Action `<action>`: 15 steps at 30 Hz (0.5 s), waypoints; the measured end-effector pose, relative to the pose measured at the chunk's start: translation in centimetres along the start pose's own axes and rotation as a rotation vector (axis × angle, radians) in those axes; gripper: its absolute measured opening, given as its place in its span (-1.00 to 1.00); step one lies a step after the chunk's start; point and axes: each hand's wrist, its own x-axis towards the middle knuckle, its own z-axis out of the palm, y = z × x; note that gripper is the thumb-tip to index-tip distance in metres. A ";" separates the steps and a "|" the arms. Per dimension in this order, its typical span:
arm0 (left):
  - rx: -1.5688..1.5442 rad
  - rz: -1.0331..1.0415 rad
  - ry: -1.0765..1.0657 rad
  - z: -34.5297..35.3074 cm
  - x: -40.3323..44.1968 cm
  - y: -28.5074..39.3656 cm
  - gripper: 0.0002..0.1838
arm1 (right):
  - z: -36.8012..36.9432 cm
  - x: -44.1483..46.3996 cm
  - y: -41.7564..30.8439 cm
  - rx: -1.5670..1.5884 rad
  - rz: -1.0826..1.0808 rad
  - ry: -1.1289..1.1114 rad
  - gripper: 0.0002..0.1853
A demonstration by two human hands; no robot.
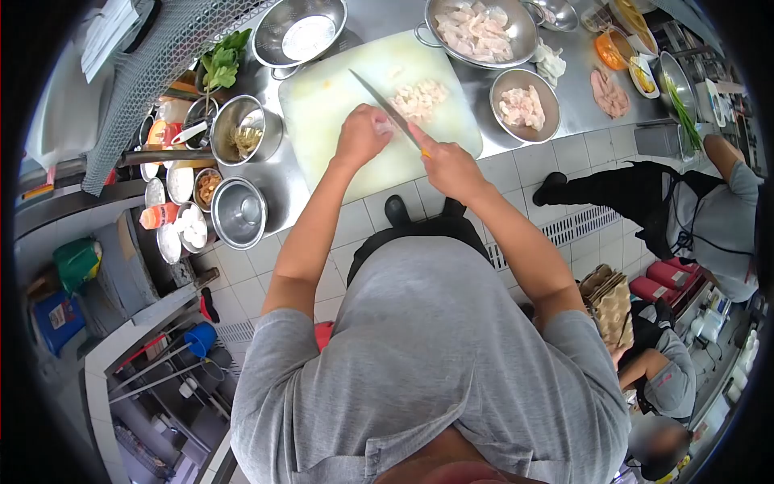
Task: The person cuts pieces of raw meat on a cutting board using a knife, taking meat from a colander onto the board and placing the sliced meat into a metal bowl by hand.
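On the grey flat metal worktop, a white rectangular plastic cutting board lies at the centre. Pale diced raw meat lies on it, towards 2 o'clock. From the board, a silver round metal colander stands at 11 o'clock, a silver deep metal pot at 9, and a silver round metal bowl at 8. A large silver handled metal basin with pale pink raw meat pieces inside stands at 1 to 2 o'clock; at 3, a smaller silver round metal basin holds pink raw meat chunks.
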 end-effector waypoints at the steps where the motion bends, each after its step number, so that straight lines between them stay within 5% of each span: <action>1: -0.004 -0.007 0.015 -0.4 -0.1 -0.4 -0.77 | -0.4 -0.8 0.0 -0.003 -0.008 0.020 -0.20; 15: 0.159 0.065 -0.004 0.8 0.0 -2.3 -0.82 | -1.1 -5.7 -1.1 -0.148 0.020 -0.109 -0.21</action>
